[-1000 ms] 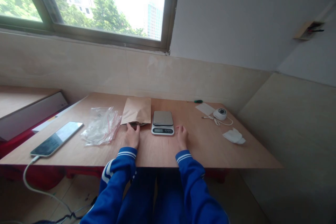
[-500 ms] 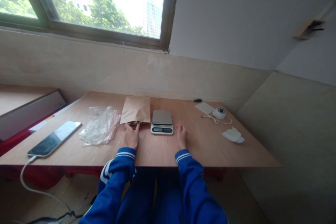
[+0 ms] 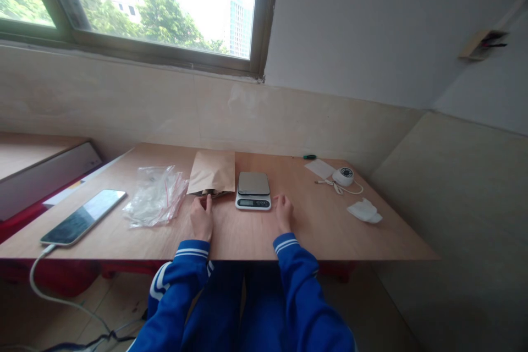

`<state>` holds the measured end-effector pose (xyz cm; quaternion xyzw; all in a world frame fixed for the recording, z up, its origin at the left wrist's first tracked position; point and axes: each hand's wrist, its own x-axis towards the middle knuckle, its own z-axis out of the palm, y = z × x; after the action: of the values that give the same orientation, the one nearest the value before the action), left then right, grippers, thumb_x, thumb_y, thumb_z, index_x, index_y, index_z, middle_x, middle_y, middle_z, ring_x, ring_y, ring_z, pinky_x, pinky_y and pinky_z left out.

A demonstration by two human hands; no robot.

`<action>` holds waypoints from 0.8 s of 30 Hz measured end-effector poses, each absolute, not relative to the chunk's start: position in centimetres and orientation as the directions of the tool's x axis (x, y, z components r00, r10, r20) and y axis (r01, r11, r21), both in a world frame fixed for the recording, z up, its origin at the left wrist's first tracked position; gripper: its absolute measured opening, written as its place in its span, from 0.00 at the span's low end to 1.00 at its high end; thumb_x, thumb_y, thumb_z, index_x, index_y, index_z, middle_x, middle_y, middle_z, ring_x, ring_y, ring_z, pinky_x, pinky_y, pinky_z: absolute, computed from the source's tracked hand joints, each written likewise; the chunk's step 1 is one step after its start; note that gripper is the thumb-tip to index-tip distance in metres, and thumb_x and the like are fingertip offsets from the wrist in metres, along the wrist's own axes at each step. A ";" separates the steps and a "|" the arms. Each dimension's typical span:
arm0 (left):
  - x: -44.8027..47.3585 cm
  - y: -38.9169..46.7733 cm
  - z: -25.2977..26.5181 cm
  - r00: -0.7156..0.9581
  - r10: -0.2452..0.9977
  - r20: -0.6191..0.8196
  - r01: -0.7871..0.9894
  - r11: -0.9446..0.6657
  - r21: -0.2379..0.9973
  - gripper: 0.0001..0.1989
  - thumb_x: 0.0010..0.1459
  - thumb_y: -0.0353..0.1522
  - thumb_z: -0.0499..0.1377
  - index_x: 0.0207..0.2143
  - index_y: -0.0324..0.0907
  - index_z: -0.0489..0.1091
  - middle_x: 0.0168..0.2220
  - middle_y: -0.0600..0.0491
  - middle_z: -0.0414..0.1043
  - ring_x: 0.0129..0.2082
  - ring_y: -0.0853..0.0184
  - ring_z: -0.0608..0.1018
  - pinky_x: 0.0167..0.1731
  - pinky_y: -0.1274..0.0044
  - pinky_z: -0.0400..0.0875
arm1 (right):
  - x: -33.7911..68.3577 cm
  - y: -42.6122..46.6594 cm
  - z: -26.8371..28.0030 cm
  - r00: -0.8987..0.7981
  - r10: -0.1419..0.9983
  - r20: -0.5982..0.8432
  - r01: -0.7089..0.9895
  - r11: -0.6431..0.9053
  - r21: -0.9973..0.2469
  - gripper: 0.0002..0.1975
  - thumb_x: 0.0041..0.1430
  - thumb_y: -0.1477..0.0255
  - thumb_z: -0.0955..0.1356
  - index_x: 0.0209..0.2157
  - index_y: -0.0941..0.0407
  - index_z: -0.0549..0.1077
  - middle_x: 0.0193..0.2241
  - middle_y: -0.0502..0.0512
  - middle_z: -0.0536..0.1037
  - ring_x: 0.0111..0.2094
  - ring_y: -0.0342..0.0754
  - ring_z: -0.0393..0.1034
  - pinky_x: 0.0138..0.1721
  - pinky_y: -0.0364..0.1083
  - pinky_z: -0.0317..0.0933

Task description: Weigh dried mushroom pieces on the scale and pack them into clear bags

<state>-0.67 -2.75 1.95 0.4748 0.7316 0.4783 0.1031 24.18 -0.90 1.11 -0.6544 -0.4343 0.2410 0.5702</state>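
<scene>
A brown paper bag (image 3: 212,171) lies flat with its mouth facing me; some contents show in the dark opening. My left hand (image 3: 202,219) is just in front of that mouth, its fingers curled and thumb drawn in. What it holds, if anything, is hidden. To the bag's right sits a white kitchen scale (image 3: 253,191) with a metal platform and a small display; nothing lies on the platform. My right hand (image 3: 284,214) rests on the table beside the scale's right edge, its fingers loosely bent, with a small gap between thumb and index finger and nothing visible between them.
Clear plastic zip bags (image 3: 155,198) lie left of the paper bag, beside a phone (image 3: 84,217) with a cable. Toward the right are a white dome camera (image 3: 343,176) with its cord, a white crumpled wrapper (image 3: 364,211), a paper sheet (image 3: 319,169) and a green-handled screwdriver (image 3: 309,157).
My left hand has drawn back toward me, its fingertips coming out of the paper bag's mouth. My right hand stays beside the scale. The view has shifted slightly.
</scene>
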 end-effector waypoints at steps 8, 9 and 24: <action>-0.7 -5.2 1.9 -0.661 0.681 0.316 0.562 0.170 0.809 0.17 0.62 0.41 0.43 0.38 0.40 0.63 0.40 0.41 0.71 0.44 0.54 0.74 0.43 0.65 0.68 | 24.2 -0.7 0.9 0.511 0.836 0.201 0.284 0.057 -0.957 0.17 0.55 0.62 0.59 0.23 0.55 0.71 0.20 0.52 0.72 0.22 0.47 0.63 0.26 0.44 0.54; -0.6 -5.6 1.9 -0.659 0.679 0.324 0.564 0.161 0.810 0.17 0.62 0.41 0.42 0.38 0.40 0.63 0.39 0.42 0.71 0.44 0.55 0.74 0.43 0.65 0.68 | 24.2 -0.7 0.8 0.509 0.837 0.198 0.283 0.055 -0.958 0.17 0.55 0.62 0.59 0.23 0.55 0.71 0.20 0.52 0.73 0.22 0.47 0.63 0.26 0.44 0.54; 6.3 -0.7 5.4 -0.107 0.818 0.565 0.703 -0.340 0.624 0.14 0.62 0.33 0.50 0.48 0.44 0.69 0.46 0.47 0.67 0.46 0.62 0.72 0.47 0.70 0.67 | 24.3 0.0 0.0 0.498 0.837 0.226 0.325 0.062 -0.944 0.21 0.58 0.58 0.57 0.24 0.55 0.72 0.23 0.54 0.76 0.24 0.49 0.66 0.27 0.44 0.54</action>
<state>6.29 -0.73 5.44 0.6655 0.5714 0.4764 0.0601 24.27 -0.04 -0.04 -0.6476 -0.4488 0.2231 0.5740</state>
